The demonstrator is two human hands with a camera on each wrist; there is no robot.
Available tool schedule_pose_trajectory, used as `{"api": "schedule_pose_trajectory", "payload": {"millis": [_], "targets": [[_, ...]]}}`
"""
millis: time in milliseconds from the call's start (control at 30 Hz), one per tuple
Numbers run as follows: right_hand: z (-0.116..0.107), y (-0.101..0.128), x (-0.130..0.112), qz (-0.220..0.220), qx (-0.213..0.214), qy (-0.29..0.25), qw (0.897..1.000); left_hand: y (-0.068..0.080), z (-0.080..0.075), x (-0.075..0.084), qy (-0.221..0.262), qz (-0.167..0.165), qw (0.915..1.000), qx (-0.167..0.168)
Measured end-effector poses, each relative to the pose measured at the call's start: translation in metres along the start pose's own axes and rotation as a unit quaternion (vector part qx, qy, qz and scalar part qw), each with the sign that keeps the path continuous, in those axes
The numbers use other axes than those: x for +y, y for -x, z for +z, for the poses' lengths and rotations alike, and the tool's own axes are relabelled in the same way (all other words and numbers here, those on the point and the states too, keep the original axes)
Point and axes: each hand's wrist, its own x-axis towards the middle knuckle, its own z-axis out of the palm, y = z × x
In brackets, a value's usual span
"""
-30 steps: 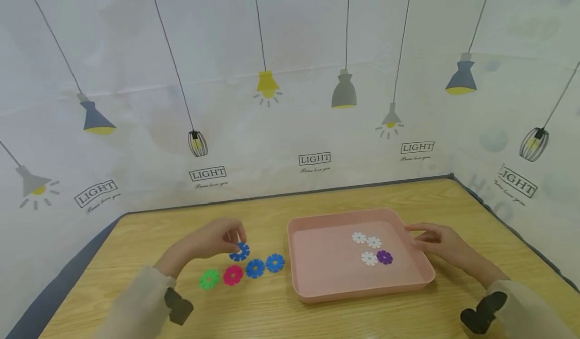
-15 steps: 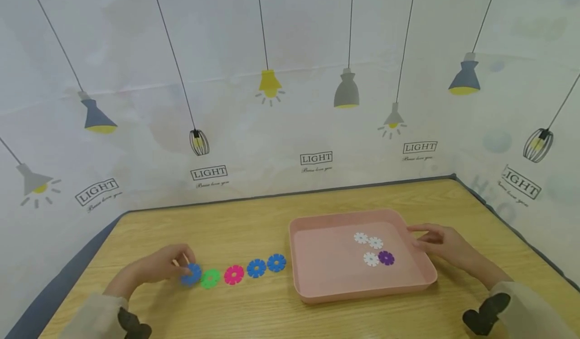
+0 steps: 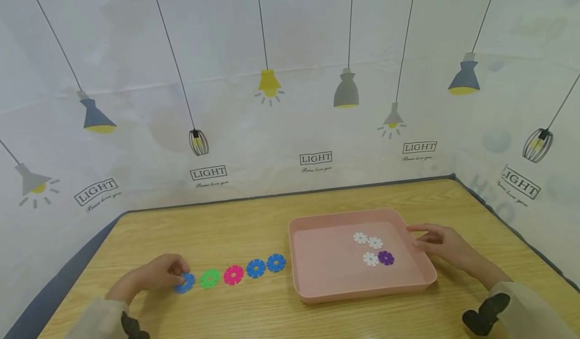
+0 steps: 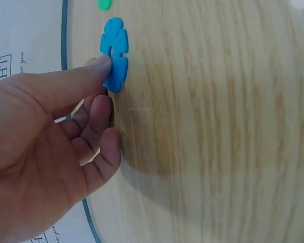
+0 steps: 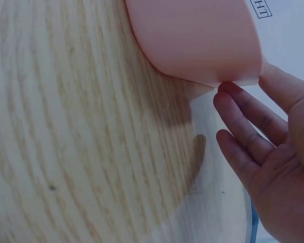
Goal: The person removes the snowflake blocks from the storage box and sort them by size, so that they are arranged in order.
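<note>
Tabletop (image 3: 272,228) — left hand (image 3: 156,274) pinches blue disc (image 3: 185,282), relaxed right hand (image 3: 446,247) touches tray (image 3: 362,291).

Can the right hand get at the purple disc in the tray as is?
Probably yes: the right hand rests at the tray rim, the purple disc lies just inside, and nothing covers it.

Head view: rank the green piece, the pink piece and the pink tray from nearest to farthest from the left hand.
1. green piece, just right of the left hand
2. pink piece, mid-row
3. pink tray, far right
</note>
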Motion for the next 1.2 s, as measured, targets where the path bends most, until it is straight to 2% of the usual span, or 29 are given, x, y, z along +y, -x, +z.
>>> {"api": "schedule_pose_trajectory", "payload": {"millis": [267,433,533,667,1000,1067,1200], "targets": [[-0.001,0.002,0.003,0.000,0.003,-0.006,1.000,-0.002,0.001,0.000,0.006,0.027,0.9996,-0.003],[-0.002,0.004,0.003,0.004,0.002,-0.007,1.000,-0.010,-0.003,0.012,-0.016,0.060,0.9978,0.024],[-0.002,0.004,0.004,0.005,0.006,-0.005,1.000,-0.022,-0.003,0.034,-0.026,0.079,0.9953,0.050],[-0.002,0.004,0.003,0.009,0.012,0.004,1.000,-0.043,0.003,0.074,-0.041,0.112,0.9910,0.062],[0.000,0.000,0.003,0.019,0.009,0.013,1.000,-0.113,0.047,0.168,-0.059,0.224,0.9717,0.044],[0.000,0.000,0.002,0.019,0.008,0.013,1.000,-0.126,0.055,0.185,-0.064,0.236,0.9689,0.038],[0.000,0.000,0.000,0.015,0.006,0.010,1.000,-0.151,0.072,0.212,-0.070,0.230,0.9705,0.015]]}}
